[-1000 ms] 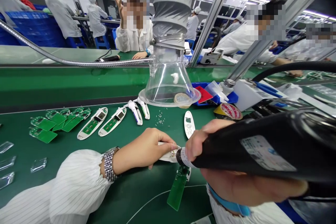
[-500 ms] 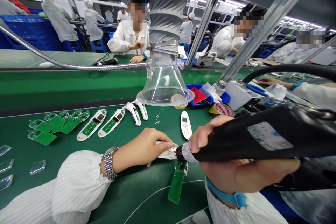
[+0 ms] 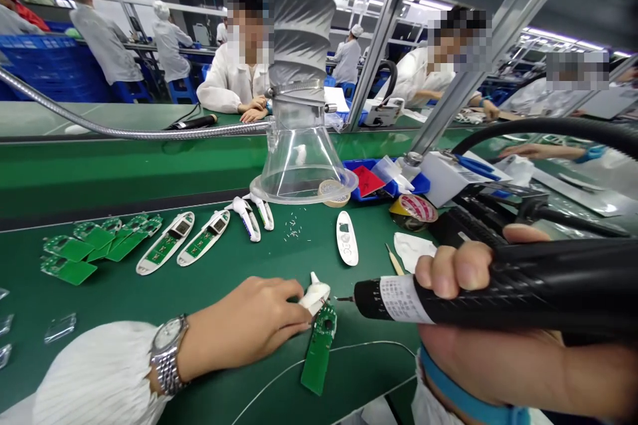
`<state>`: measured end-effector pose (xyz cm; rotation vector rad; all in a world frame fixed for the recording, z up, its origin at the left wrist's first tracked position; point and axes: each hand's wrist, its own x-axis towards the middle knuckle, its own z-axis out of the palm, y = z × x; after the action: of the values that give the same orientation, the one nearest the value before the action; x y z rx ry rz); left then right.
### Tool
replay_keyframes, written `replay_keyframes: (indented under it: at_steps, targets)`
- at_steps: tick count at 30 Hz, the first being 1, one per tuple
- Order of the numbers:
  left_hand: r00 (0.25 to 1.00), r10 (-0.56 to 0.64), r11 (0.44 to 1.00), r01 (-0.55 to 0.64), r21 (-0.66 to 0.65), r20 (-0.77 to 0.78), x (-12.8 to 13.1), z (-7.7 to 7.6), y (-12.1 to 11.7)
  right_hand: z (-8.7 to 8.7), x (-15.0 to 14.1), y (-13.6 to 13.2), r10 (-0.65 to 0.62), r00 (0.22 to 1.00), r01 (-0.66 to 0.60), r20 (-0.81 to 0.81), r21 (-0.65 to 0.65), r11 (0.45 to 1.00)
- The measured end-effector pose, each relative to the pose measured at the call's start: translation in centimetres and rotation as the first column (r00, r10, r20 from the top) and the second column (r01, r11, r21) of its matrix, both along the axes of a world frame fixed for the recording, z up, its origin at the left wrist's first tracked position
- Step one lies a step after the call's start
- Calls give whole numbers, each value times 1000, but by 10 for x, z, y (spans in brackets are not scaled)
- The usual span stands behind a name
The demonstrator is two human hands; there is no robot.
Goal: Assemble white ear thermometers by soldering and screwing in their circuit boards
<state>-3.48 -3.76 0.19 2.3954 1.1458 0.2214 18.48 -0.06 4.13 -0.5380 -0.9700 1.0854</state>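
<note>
My left hand (image 3: 244,329) grips a small white plastic part (image 3: 314,297) on the green mat, with a green circuit board (image 3: 319,352) joined to it and hanging toward me. My right hand (image 3: 448,271) is shut around the thick body of a black electric screwdriver (image 3: 438,302). Its thin metal bit points left, close to the white part, with a narrow gap between them. A paper label is wrapped around the tool near its nose. A thin pale cable (image 3: 323,352) lies on the mat under the board.
Several green boards (image 3: 70,252) and white casings (image 3: 164,242) lie at the left, near tiny screws (image 3: 294,226). A clear plastic extraction hood (image 3: 299,166) hangs above the mat. A blue tray (image 3: 369,179) and tape rolls (image 3: 413,209) stand behind. Co-workers sit across the bench.
The screwdriver has drawn back right, off the white part. My left hand has turned that part and its board, and the view has swung left, showing a white cloth and a small stick.
</note>
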Motion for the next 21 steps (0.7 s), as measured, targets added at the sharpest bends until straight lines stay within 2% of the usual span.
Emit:
replay_keyframes:
  at_steps: [2, 4, 7, 10, 13, 17, 19, 21]
  targets:
    - [999, 19, 999, -21, 47, 29, 0, -3, -4, 3, -5, -1, -24, 999, 25, -28, 43, 999]
    - [988, 93, 992, -102, 70, 123, 2, -4, -5, 5, -10, -2, -31, 998, 33, -53, 28, 999]
    - [947, 186, 978, -203, 40, 263, 10, -6, -3, 6, -13, -3, -8, 997, 9, -81, 14, 1000]
    - [937, 166, 983, -184, 30, 307, 18, -8, -1, 6, -12, -3, 9, 996, -7, -83, 24, 1000]
    - [941, 130, 984, -161, 74, 314, 24, -10, 1, 4, -9, -4, -3, 996, 5, -85, 21, 1000]
    - [944, 92, 979, -144, 146, 315, 25, -17, 7, 2, -2, -3, 76, 995, -73, -66, 44, 996]
    - [941, 101, 972, -163, 171, 323, 25, -20, 10, 4, 0, -2, 101, 993, -97, -57, 71, 993]
    - [928, 134, 964, -203, 170, 347, 25, -22, 12, 7, -1, -1, 67, 995, -63, -68, 67, 996]
